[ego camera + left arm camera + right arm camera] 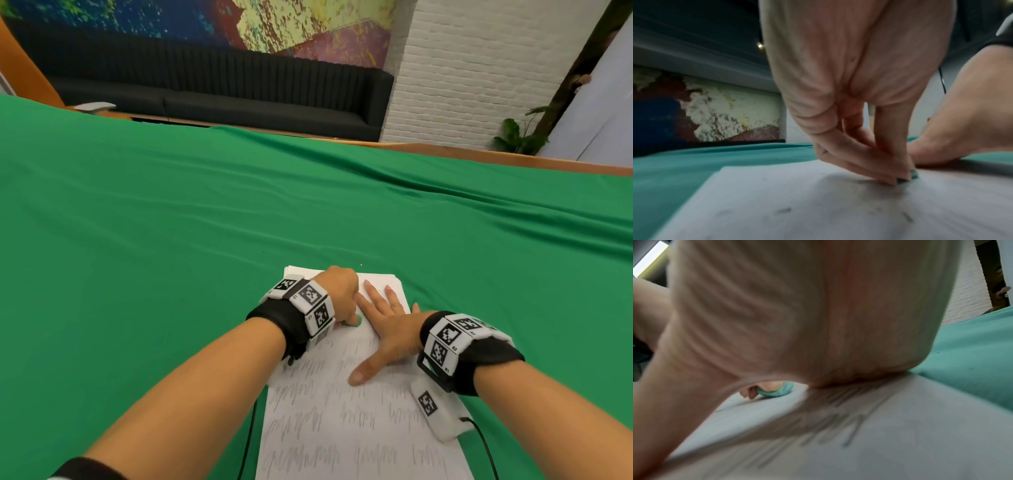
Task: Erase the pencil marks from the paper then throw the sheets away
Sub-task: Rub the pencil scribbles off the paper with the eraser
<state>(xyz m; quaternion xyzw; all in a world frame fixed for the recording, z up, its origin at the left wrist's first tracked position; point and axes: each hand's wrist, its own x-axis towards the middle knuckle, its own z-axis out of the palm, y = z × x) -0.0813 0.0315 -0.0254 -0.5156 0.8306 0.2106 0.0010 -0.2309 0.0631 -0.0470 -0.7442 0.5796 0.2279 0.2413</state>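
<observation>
The left hand (340,291) pinches a small green eraser (354,321) between curled fingertips (890,180) and presses it down on the top sheet of paper (346,425), which fits the rubbing step of the task. The eraser sits just beside the right hand's index finger, at the boundary between the bare strip of paper beyond the hands and the scribbled part nearer the person.

The right hand (387,329) lies flat with fingers spread and straight, palm down on the sheet, gripping nothing. Judging by its place right next to the eraser, it pins the paper so the rubbing cannot drag or crumple it. The stack lies on the green cloth (171,222) covering the table, and offset edges beyond the left hand suggest more sheets beneath.

Rows of grey pencil marks (301,390) fill the paper from the hands back toward the person, so most of the erasing looks undone. They read as zigzag scribble, not words.

Both wrists carry black bands with white blocks (310,301) printed with black-and-white square codes; tiny labels beside the codes are too small to read. No brand shows on the eraser.
</observation>
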